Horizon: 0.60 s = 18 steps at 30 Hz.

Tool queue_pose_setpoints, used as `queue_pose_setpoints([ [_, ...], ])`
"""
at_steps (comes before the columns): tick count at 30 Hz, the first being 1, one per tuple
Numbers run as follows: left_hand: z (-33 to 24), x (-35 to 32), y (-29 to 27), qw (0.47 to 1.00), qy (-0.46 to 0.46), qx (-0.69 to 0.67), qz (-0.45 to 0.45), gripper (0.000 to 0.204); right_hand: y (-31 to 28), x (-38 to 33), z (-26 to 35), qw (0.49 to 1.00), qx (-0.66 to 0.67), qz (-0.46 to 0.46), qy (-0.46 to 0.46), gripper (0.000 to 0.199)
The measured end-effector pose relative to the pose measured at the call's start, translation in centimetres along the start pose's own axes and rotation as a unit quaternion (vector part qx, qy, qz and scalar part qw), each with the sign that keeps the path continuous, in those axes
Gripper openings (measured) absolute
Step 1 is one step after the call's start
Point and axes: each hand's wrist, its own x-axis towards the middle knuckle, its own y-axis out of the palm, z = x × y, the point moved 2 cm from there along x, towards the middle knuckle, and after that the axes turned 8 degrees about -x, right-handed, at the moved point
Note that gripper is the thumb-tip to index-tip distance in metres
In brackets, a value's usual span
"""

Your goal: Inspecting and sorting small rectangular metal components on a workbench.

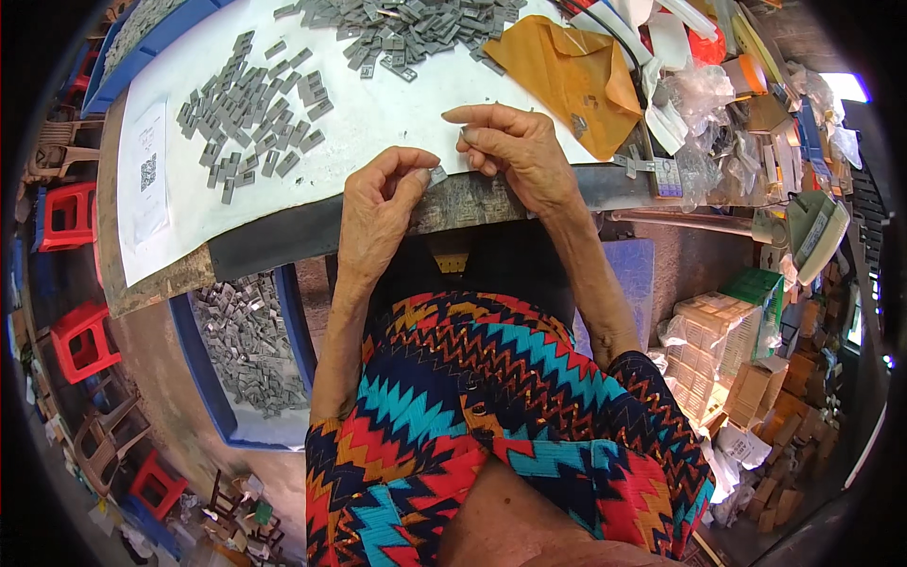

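Observation:
My left hand (383, 203) pinches a small grey metal piece (438, 175) between thumb and forefinger at the near edge of the white work board (378, 123). My right hand (515, 151) hovers just right of it, fingers curled, fingertips close to the same piece; whether it holds something of its own is unclear. Several similar grey pieces lie sorted in a patch (250, 104) on the board's left, and a loose heap (416, 28) lies at the far edge.
A brown envelope (576, 80) lies right of my hands. Plastic bags and small boxes (737, 104) clutter the table's right end. A blue tray of grey pieces (250, 354) sits below the table. Red stools (80, 335) stand left; crates (718, 350) right.

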Motion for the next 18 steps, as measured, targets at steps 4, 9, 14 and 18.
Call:
queue_pose_setpoints([
  [4, 0.1, 0.1, -0.2, 1.000, -0.001, -0.007, 0.000, 0.016, 0.4, 0.0, -0.1, 1.000, 0.019, -0.020, 0.013, 0.015],
  [9, 0.3, 0.2, -0.3, 0.999, -0.001, -0.046, -0.005, 0.015, 0.8, -0.1, -0.2, 1.000, 0.005, -0.005, 0.018, 0.015],
  [14, 0.5, 0.1, -0.6, 0.999, -0.001, -0.045, -0.016, 0.013, 1.4, -0.4, -0.2, 1.000, -0.017, 0.008, 0.024, 0.014],
  [18, 0.3, 0.2, -0.4, 0.999, 0.000, -0.038, -0.014, 0.012, 1.3, -0.7, -0.2, 0.997, -0.063, 0.028, 0.025, 0.014],
])
